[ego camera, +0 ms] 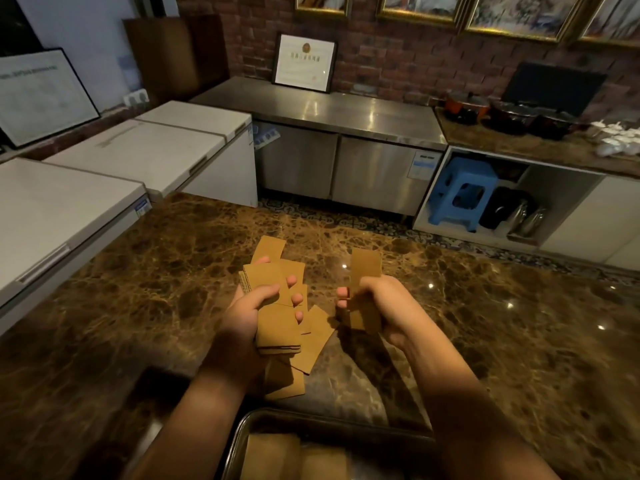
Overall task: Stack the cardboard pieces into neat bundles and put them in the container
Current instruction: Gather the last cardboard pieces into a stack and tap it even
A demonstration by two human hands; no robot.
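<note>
1. Left hand (254,306) is gripping a thick stack of cardboard pieces (275,317) above the marble desk (485,341): thumb curled over the top card, fingertips wrapped round the right edge. The stack's a bit messy, with a couple of cards fanning out past the far end.
2. Under and just beside that hand there are loose cardboard pieces (313,337) lying flat on the desk, overlapping each other, some poking out toward the near side.
3. Right hand (375,304) is a little apart from the left, fingers curled round a smaller bunch of cards (363,271) held roughly upright, one end sticking up above the fist and the other hanging below it.
4. The container (242,431) is a metal tray at the near edge of the desk, right between the two forearms, and it's already got bundles of cardboard (273,455) lying in it.
5. Writing: the framed certificate (304,62) leaning on the brick wall and the stickers on the steel cabinet (346,168) all have print, but it's too small and blurry to read.
</note>
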